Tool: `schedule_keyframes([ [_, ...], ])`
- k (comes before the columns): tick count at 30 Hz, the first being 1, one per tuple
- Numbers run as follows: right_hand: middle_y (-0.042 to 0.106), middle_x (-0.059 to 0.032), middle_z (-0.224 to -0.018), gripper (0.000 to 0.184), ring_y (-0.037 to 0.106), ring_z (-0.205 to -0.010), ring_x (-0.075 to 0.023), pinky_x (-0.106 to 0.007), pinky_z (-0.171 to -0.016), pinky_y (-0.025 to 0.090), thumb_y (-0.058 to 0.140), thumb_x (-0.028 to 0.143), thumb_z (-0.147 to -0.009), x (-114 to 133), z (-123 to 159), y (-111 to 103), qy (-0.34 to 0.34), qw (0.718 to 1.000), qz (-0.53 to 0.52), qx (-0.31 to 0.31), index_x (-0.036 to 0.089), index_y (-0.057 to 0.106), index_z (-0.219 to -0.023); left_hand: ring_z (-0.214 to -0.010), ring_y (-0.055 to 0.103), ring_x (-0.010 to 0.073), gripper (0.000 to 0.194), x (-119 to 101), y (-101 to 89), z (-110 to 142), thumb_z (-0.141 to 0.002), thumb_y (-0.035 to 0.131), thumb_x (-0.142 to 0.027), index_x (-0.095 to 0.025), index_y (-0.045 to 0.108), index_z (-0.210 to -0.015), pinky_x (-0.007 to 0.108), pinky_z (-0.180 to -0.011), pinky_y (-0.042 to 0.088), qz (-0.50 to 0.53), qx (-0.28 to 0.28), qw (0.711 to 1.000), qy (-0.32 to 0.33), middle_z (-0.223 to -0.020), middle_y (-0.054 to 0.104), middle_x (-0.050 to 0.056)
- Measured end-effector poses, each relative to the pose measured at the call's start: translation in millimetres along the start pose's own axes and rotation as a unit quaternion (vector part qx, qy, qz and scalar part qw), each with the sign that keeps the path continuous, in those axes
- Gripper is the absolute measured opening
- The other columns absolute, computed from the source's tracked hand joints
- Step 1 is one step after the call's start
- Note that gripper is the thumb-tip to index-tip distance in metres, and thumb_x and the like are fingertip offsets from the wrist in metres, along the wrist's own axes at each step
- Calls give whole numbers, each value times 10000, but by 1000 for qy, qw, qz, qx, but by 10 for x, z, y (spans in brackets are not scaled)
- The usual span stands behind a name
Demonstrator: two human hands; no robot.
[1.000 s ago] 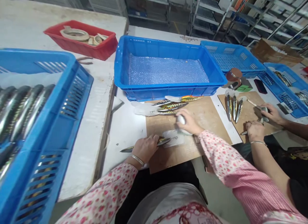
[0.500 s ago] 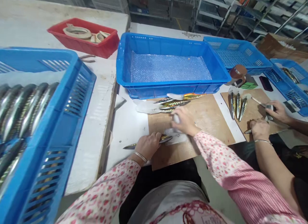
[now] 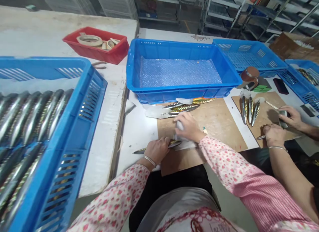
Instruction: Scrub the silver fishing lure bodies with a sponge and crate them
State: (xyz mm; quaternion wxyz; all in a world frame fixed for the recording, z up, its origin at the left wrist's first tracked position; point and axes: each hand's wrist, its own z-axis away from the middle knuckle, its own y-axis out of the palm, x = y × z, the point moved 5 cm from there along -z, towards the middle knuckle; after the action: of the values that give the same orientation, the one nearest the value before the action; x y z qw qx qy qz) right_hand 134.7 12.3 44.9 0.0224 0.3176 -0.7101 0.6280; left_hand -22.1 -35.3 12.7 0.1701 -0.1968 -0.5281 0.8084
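Observation:
My left hand (image 3: 157,150) is closed around a fishing lure (image 3: 175,144), dark with gold markings, pressed down at the left edge of a brown board (image 3: 216,125). The lure's pointed tail sticks out to the left of the hand, and its front end points right with a clear lip. Just above that end, my right hand (image 3: 190,126) grips a small white rounded object (image 3: 178,126), mostly covered by the fingers; its kind I cannot make out. Several finished-looking lures (image 3: 184,108) with clear lips lie beyond, along the front of a blue crate.
The blue crate (image 3: 184,90) is lined with bubble wrap. To the left stands another blue crate (image 3: 96,92) full of lures, and a red bin (image 3: 99,54) holding tape rolls. At right, a co-worker's hands (image 3: 275,135) work beside three lures (image 3: 250,109) and a mug (image 3: 250,75).
My right hand, with the white object, has moved left and down, closer to the lure's front end. My left hand keeps its hold on the lure. The whole view has shifted slightly.

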Motion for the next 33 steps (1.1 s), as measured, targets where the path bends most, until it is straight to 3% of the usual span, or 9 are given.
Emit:
schedule_keyframes([
  [4, 537, -57, -1105, 297, 452, -1035, -255, -382, -888, 350, 623, 296, -733, -183, 72, -86, 63, 998, 3, -18, 229, 598, -1021, -849, 661, 264, 218, -16, -4, -12, -838, 529, -266, -154, 536, -1026, 345, -666, 486, 2, -2, 1000, 5, -960, 649, 100],
  [9, 542, -48, -1097, 305, 452, -1051, -243, -369, -903, 346, 639, 291, -721, 65, -53, 59, 5, 1000, -28, -14, 239, 607, -1020, -847, 665, 273, 212, -18, -16, -1, -861, 483, -252, -140, 531, -1034, 359, -664, 490, 3, 1, 1000, -2, -972, 649, 116],
  [15, 537, -61, -1087, 291, 469, -1029, -240, -372, -903, 360, 606, 279, -726, -422, 167, -122, 78, 995, -45, -41, 213, 599, -1009, -822, 665, 269, 210, -19, 19, -5, -857, 480, -248, -153, 548, -1032, 352, -642, 490, 3, -19, 1000, 14, -945, 652, 100],
  [20, 551, -38, -1087, 277, 457, -1028, -236, -361, -892, 342, 654, 305, -712, 134, -60, 59, 6, 1000, -20, -8, 245, 625, -980, -814, 662, 254, 200, 8, 56, 11, -851, 493, -257, -152, 553, -1011, 319, -627, 472, -1, -40, 999, -3, -924, 650, 103],
  [22, 559, -29, -1070, 267, 461, -1024, -227, -348, -887, 346, 645, 292, -715, 279, -166, 21, -6, 999, -30, -25, 246, 624, -977, -796, 653, 239, 177, 8, 11, 55, -856, 483, -255, -166, 562, -987, 307, -626, 458, -9, -70, 997, -15, -889, 643, 90],
  [26, 545, -47, -1087, 278, 457, -1029, -239, -363, -878, 357, 599, 283, -733, -8, -152, -420, 93, 985, -14, -145, 228, 597, -1005, -847, 603, 245, 226, -78, -219, 184, -865, 469, -286, -185, 565, -1043, 347, -704, 441, -40, -198, 978, -43, -935, 611, 96],
  [28, 537, -57, -1085, 275, 446, -1034, -256, -383, -867, 353, 591, 292, -740, -193, -62, -587, 124, 978, 30, -162, 231, 591, -1008, -897, 574, 261, 291, -174, -303, 236, -864, 468, -287, -178, 536, -1124, 373, -738, 432, -52, -230, 970, -56, -1007, 590, 112],
  [30, 536, -61, -1065, 249, 439, -1029, -270, -397, -850, 349, 595, 302, -742, -317, 49, -616, 138, 977, 74, -142, 236, 596, -982, -935, 554, 268, 336, -290, -321, 269, -861, 471, -293, -171, 507, -1172, 376, -745, 432, -43, -217, 973, -61, -1054, 567, 121],
  [33, 536, -66, -1037, 227, 436, -1013, -278, -408, -834, 348, 599, 319, -748, -459, 226, -512, 174, 972, 102, -124, 231, 600, -957, -963, 556, 254, 319, -458, -267, 309, -873, 461, -333, -175, 502, -1148, 329, -693, 449, 4, -145, 988, -52, -1084, 545, 121],
])
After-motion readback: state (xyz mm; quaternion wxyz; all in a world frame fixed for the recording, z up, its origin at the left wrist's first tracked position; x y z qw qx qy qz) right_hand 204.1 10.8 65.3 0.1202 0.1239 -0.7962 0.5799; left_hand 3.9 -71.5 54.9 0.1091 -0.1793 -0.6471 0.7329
